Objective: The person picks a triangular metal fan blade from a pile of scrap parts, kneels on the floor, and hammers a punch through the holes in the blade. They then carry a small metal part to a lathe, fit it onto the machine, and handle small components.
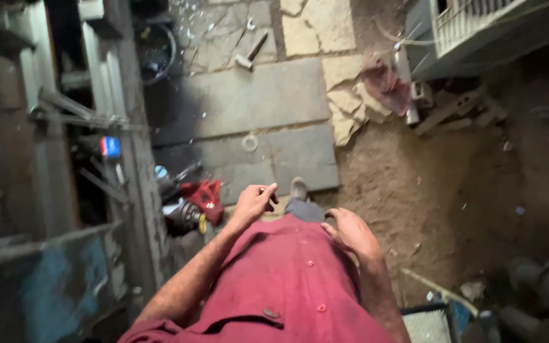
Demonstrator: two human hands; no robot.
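Both hands (303, 219) empty, hammer (251, 51) w/ stone floor (262, 101)

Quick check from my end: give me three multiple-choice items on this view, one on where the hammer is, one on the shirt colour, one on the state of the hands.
1. Where does the hammer lie?
A. on the stone slabs ahead of the person
B. in the left hand
C. on the dirt beside the right hand

2. What colour is the shirt?
A. blue
B. red
C. white

3. How are the hands?
A. both grip a tool
B. only the right holds something
C. both are empty

Answers:
1 A, the hammer rests on the grey slabs near the top of the view.
2 B, the buttoned shirt is red.
3 C, the left hand and right hand hang open in front of the shirt, with nothing in them.
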